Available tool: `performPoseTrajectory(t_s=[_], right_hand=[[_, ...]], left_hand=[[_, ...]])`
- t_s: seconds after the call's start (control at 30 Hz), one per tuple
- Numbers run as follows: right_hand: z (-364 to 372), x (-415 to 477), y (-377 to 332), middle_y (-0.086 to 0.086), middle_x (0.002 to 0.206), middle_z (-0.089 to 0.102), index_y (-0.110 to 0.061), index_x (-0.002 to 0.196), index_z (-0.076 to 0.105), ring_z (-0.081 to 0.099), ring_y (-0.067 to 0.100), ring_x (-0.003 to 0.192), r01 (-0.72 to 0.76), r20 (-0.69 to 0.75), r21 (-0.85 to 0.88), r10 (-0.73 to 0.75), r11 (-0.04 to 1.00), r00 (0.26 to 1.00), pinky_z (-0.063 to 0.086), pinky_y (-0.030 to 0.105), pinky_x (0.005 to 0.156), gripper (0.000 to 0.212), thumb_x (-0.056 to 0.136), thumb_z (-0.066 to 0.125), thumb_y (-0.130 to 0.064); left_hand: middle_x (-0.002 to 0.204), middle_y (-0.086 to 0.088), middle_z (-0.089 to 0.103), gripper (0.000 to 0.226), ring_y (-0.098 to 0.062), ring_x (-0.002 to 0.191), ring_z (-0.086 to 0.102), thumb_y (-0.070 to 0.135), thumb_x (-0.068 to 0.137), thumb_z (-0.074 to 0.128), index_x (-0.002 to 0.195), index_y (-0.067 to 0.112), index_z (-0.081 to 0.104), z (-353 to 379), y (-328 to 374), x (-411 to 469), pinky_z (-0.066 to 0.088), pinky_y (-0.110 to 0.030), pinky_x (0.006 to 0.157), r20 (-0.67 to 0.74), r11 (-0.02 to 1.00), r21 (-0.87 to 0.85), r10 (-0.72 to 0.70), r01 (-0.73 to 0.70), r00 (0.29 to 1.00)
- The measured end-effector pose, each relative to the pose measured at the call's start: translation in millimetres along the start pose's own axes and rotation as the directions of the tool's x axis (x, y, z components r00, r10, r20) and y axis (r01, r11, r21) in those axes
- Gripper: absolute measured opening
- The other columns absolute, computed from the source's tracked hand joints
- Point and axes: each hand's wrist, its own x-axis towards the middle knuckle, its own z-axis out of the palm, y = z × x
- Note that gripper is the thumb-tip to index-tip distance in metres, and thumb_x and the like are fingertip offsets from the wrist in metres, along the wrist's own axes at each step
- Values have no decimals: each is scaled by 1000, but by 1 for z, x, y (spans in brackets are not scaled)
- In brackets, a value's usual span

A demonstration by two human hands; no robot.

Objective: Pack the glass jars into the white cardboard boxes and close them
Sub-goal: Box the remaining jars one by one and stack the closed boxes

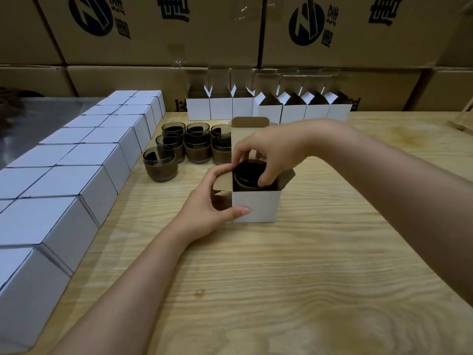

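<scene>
Brown cartons (153, 34) wall off the far side of the wooden bench (281, 278), and mid-bench the right hand (268, 152) is over the open white box (256, 206), its grip clamped round the rim of a dark glass jar (247, 174) that sits partly down inside the box, directly beneath the fingers. The left hand (212, 201) has its grip clamped on the box's left side, thumb on the near face, fingers over the left flap. Loose jars (189, 144) stand just far-left of it, closed white boxes (76, 162) line the left edge, and empty open boxes (268, 108) stand in a row at the far side.
</scene>
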Motion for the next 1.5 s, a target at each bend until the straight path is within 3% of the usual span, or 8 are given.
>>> performPoseTrajectory(t_s=[0.13, 0.47, 0.53, 0.6, 0.67, 0.83, 1.0, 1.5], right_hand=[[13, 6, 2, -8, 125, 52, -30, 124, 44, 49, 11, 93, -5, -60, -35, 3, 999, 998, 38, 18, 59, 59, 75, 77, -21], [24, -4, 19, -18, 122, 55, -31, 134, 46, 57, -1, 92, 67, -184, 162, -37, 985, 982, 48, 16, 77, 65, 78, 76, -20], [32, -13, 25, -12, 114, 62, -26, 126, 55, 61, 3, 99, 255, -499, 392, -28, 884, 866, 51, 20, 86, 44, 86, 68, -13], [49, -18, 30, -4, 104, 67, -20, 113, 59, 63, 6, 100, 511, -801, 532, 205, 675, 563, 49, 22, 89, 30, 91, 53, 0], [75, -13, 32, -1, 100, 65, -16, 112, 57, 61, 11, 97, 631, -741, 642, 561, 435, 368, 49, 28, 88, 34, 90, 45, 7], [130, 12, 20, -1, 111, 65, -25, 125, 55, 64, 20, 93, 508, -314, 853, 658, -121, 684, 52, 30, 73, 30, 98, 47, -18], [134, 17, 17, -4, 99, 70, -34, 97, 66, 67, 12, 88, 519, -412, 851, 515, -77, 752, 55, 26, 71, 20, 93, 57, -16], [140, 12, 18, -4, 94, 66, -14, 107, 61, 62, 13, 88, 674, -611, 738, 453, 31, 649, 50, 27, 70, 25, 86, 49, -23]], left_hand=[[125, 18, 57, 80, -8, 103, 66, 42, 59, 85, 125, 56, 42, 0, -1, 0, 56, -29, 84, -2, 1000, 5, -6, 6, 1000], [121, 29, 55, 79, -5, 102, 66, 32, 64, 86, 127, 53, 43, 0, -3, 0, 55, -22, 83, -3, 1000, 21, 10, -10, 1000], [120, 31, 56, 80, -4, 101, 66, 36, 62, 85, 127, 52, 42, 0, -3, 0, 55, -21, 83, -1, 1000, 21, 13, -13, 1000], [121, 39, 50, 81, -2, 104, 63, 38, 62, 85, 128, 54, 41, 0, -2, 0, 55, -21, 85, 1, 999, 50, 12, -12, 1000], [122, 44, 45, 83, -3, 107, 62, 35, 64, 86, 129, 57, 38, 0, -1, 1, 54, -24, 89, -2, 997, 78, 6, -6, 1000], [111, 15, 63, 110, 1, 97, 64, 36, 63, 88, 136, 66, 11, 0, -4, 0, 50, -16, 80, -55, 997, 77, -20, 24, 998], [115, 12, 64, 90, -7, 110, 62, 39, 60, 86, 112, 60, 16, 2, -6, 0, 51, -41, 98, -60, 999, 28, -25, 27, 998], [126, 25, 56, 67, -3, 122, 52, 45, 60, 80, 117, 61, 48, 4, 1, 0, 48, -42, 100, -20, 996, 75, -50, 52, 999]])
